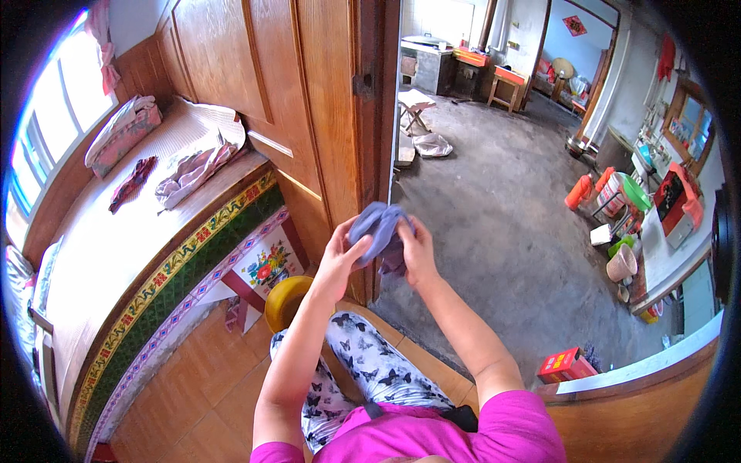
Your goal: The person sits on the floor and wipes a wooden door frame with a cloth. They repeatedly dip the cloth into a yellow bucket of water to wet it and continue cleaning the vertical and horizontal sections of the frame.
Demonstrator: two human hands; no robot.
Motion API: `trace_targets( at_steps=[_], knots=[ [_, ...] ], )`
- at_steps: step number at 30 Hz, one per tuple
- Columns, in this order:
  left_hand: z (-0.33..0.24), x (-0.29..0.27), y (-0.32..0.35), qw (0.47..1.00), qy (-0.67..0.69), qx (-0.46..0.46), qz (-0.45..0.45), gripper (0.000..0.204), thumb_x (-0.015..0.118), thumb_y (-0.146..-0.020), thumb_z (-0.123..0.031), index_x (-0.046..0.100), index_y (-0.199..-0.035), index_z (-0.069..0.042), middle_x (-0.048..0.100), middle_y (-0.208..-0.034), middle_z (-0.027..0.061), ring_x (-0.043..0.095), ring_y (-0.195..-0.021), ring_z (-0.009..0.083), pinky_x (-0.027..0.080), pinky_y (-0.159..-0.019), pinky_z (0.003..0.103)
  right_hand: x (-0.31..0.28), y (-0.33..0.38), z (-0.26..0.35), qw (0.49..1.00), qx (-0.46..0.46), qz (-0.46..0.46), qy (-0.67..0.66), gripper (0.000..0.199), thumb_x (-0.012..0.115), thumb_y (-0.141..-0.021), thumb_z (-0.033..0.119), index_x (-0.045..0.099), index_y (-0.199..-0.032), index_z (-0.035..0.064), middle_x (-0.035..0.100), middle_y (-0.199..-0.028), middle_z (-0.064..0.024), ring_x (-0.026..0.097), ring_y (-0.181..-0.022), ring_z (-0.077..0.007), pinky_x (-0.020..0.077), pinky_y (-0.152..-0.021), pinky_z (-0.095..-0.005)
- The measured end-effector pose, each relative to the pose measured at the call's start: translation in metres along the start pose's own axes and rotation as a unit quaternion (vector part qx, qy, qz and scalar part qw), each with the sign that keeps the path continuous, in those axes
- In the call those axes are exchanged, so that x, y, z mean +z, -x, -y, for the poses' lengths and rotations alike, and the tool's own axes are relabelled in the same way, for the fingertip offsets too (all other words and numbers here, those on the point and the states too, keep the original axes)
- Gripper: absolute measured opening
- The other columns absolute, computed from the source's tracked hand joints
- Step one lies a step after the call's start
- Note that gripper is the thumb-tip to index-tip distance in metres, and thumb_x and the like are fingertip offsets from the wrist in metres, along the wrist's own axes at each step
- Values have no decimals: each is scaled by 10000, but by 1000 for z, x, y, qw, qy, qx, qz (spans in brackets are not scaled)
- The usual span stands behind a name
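Observation:
In front of me, at the doorway, both my hands hold up a bunched blue-purple cloth (pixel 376 235). My left hand (pixel 338 261) grips its left side, the thumb lying over the fabric. On the other side, my right hand (pixel 417 251) pinches the cloth near its upper edge, and a darker part of it hangs down between the hands. Whether it is a garment or a rag I cannot tell. Below my left forearm, a yellow basin (pixel 279 302) stands on the tiled floor, partly hidden by the arm and my knee.
On the left, a raised bed platform (pixel 100 255) carries crumpled clothes (pixel 197 176) and a folded quilt (pixel 123 135). A wooden door (pixel 285 85) stands beside the doorway. Beyond lies a grey concrete floor (pixel 478 231). A red box (pixel 567 366), a pink bucket (pixel 622 265) and a cluttered counter are at right.

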State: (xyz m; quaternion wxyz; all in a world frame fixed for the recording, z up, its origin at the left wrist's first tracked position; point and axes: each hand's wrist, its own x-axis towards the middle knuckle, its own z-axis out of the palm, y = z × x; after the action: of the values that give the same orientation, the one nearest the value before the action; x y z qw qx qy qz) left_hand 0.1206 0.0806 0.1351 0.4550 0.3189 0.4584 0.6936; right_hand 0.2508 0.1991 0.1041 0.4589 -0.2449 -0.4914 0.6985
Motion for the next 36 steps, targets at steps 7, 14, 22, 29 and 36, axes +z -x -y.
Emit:
trace_targets(
  at_steps=[7, 14, 22, 29, 36],
  knots=[
    [50, -112, 15, 986, -90, 10, -136, 324, 638, -1019, -238, 586, -1288, -65, 659, -981, 15, 643, -811, 94, 486, -703, 207, 82, -74, 137, 778, -521, -152, 317, 313, 775, -855, 243, 694, -1109, 78, 553, -1182, -179, 529, -1141, -357, 432, -993, -431],
    [107, -195, 17, 957, -119, 4, -265, 317, 613, -1011, -234, 594, -1270, -51, 665, -992, 33, 634, -758, 108, 467, -632, 214, 108, -119, 94, 741, -567, -161, 321, 452, 662, -866, 26, 658, -1291, 181, 517, -1226, -248, 488, -1134, -443, 386, -1012, -501],
    [108, -230, 10, 931, -58, -18, -361, 254, 601, -1025, -230, 629, -1204, -53, 656, -944, 27, 627, -705, 92, 449, -587, 201, 38, -84, 17, 769, -453, -79, 444, 457, 697, -798, 74, 671, -1230, 222, 651, -1114, -172, 633, -990, -405, 537, -811, -480],
    [107, -228, 22, 931, -84, -21, -354, 256, 626, -1013, -263, 621, -1156, -50, 638, -910, 22, 600, -703, 94, 477, -621, 231, 102, -99, 137, 732, -567, -154, 345, 364, 720, -859, 151, 661, -1217, 137, 584, -1145, -237, 560, -1084, -435, 451, -915, -499],
    [100, -220, 21, 931, -129, -25, -342, 238, 593, -1024, -234, 627, -1165, -45, 641, -933, 32, 584, -713, 91, 497, -656, 232, 104, -118, 88, 722, -580, -178, 332, 294, 595, -869, -17, 657, -1146, 59, 606, -1161, -207, 538, -1109, -425, 413, -981, -488]
  ],
)
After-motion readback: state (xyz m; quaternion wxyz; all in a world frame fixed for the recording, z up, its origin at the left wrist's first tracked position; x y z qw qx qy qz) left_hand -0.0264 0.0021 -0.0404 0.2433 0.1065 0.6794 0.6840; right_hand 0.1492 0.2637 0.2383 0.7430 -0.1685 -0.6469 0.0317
